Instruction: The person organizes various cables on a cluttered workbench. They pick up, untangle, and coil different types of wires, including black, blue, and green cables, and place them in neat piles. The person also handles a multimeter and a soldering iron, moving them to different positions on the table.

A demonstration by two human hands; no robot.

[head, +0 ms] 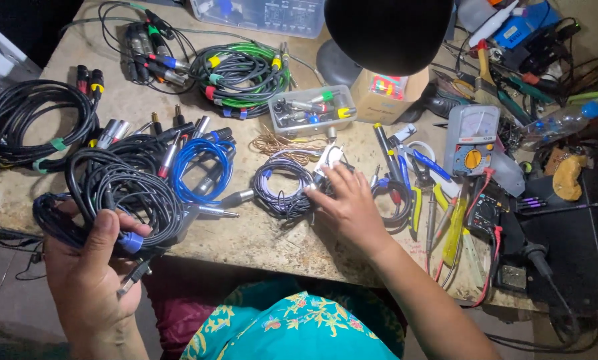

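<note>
One grey coil (282, 187) lies under the right hand (349, 203), fingers spread flat on it. The left hand (92, 267), palm up, fingers curled, grips one black coil (122, 193).

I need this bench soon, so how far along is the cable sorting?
Already coiled: a black bundle, a green one and a blue one lie tied on the bench. In hand: the left hand holds a black coil; the right hand touches a purple-grey coil. Left: loose plugs and tools.

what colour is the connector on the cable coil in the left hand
Blue: the connector on the dark cable coil held by the left hand shows best in the head view.
</note>
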